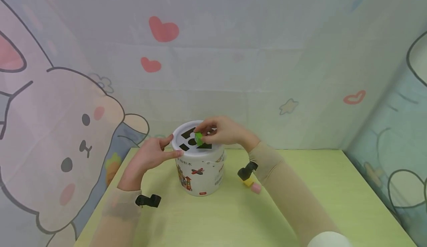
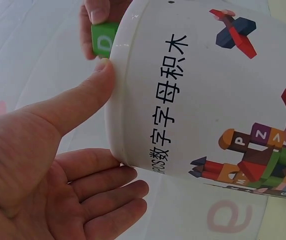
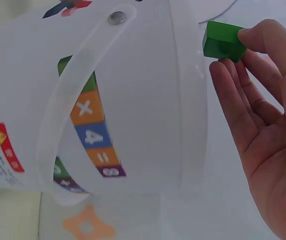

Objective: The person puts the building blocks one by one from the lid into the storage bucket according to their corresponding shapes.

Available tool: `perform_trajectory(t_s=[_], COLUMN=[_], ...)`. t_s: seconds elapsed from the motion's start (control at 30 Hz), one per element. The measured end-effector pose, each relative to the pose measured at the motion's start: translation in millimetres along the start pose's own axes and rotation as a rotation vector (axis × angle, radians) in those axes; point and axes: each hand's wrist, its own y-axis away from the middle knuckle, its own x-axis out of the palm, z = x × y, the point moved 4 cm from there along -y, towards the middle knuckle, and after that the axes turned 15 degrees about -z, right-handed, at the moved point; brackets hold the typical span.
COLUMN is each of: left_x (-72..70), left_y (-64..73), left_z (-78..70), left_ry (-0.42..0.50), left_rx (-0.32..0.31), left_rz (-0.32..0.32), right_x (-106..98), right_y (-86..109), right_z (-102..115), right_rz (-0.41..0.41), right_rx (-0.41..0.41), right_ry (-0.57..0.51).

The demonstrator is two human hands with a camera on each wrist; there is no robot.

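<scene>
A white bucket [image 1: 199, 174] with printed toy-block pictures stands upright, its white lid [image 1: 186, 132] cut with several dark shaped holes. My right hand [image 1: 222, 130] pinches a green block [image 1: 198, 139] between thumb and fingers just over the lid. In the left wrist view a pale letter shows on one face of that green block [image 2: 104, 39]; from the right wrist view, the block [image 3: 224, 41] appears faceted. With its thumb and forefinger, my left hand [image 1: 151, 153] touches the lid's rim on the left side; the other fingers lie loosely extended below in the left wrist view.
A yellow block [image 1: 248, 182] and a pink block [image 1: 256, 188] lie on the light green table [image 1: 200, 221], right of the bucket, close to my right forearm. The bucket's translucent handle [image 3: 65, 107] hangs down its side. Behind the table rises a cartoon-printed cloth [image 1: 233, 73].
</scene>
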Motion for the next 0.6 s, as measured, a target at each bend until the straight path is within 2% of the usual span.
perform_trajectory(t_s=[0.27, 0.4, 0.6], left_x=[0.2, 0.7, 1.1], left_y=[0.9, 0.9, 0.0], left_z=[1.1, 2.0, 1.9], left_ry=[0.000, 0.016, 0.007], left_rx=[-0.001, -0.010, -0.004], left_rz=[0.010, 0.012, 0.012], right_x=[23, 32, 40], right_y=[-17.6, -21.5, -25.2], right_z=[2, 4, 6], right_rz=[0.065, 0.093, 0.124], right_rx=[-0.042, -0.050, -0.064], right_ry=[-0.008, -0.021, 0.015])
